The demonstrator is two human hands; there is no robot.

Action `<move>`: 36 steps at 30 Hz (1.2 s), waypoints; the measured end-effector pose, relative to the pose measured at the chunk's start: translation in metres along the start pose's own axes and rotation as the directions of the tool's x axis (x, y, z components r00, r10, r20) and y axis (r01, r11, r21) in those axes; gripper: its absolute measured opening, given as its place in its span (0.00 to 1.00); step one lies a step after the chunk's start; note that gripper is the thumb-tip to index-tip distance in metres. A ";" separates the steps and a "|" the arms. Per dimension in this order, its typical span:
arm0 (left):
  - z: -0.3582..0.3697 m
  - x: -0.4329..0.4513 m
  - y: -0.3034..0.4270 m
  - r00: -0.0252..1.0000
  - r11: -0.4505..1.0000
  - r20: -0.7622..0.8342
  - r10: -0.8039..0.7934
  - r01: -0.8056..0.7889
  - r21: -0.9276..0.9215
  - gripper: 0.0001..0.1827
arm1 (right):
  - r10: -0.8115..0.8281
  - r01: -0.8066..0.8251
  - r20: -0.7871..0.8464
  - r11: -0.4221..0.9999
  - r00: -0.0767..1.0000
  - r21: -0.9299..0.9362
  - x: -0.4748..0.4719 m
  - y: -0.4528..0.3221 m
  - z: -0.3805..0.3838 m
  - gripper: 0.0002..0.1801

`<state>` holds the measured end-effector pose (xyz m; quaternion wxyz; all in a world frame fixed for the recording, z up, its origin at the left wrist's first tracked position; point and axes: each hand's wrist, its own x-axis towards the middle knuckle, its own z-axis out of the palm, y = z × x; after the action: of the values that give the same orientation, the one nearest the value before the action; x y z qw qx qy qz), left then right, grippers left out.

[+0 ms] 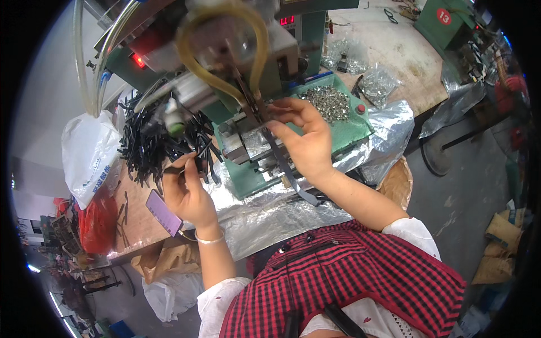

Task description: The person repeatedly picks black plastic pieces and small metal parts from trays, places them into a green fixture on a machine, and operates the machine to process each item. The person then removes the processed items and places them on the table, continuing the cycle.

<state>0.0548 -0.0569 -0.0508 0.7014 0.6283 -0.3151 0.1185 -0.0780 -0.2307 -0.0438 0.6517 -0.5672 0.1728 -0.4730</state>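
Note:
My right hand is at the tooling of a green bench machine, its thumb and fingers around the upper end of a dark flat strip, probably a glasses temple. The strip slants down over the machine's front edge. A yellowish hose loops just above. My left hand has thumb and forefinger pinched on a small dark thin piece, beside a heap of black glasses temples. A green tray holding many small metal parts lies to the right of my right hand.
Silver foil covers the table's front edge. At the left lie a white plastic bag, a red bag and a purple card. Clear bags of metal parts rest behind the tray. Another green machine stands at the upper right.

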 end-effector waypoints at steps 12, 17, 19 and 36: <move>0.058 -0.012 0.064 0.488 0.571 0.587 0.646 -0.819 0.052 0.13 | -0.077 0.161 0.175 0.826 0.982 -0.540 0.006 -0.020 -0.066 0.16; 0.066 -0.015 0.042 0.461 0.563 0.551 0.696 -0.826 -0.019 0.14 | -0.034 0.162 0.178 0.609 0.983 -0.776 0.002 0.011 -0.131 0.14; 0.068 -0.015 0.040 0.453 0.547 0.543 0.707 -0.837 -0.013 0.13 | -0.254 0.267 0.132 0.624 0.958 -0.735 0.012 0.014 -0.148 0.14; 0.041 -0.051 0.052 0.707 0.830 0.573 0.414 -0.551 0.080 0.21 | -0.075 0.225 0.215 0.152 0.974 -0.963 0.010 0.017 -0.140 0.04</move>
<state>-0.0258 -0.0752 -0.0389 0.4460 0.6116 -0.6340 0.1581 -0.1725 -0.3206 -0.0973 0.0912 -0.8933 0.3413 -0.2781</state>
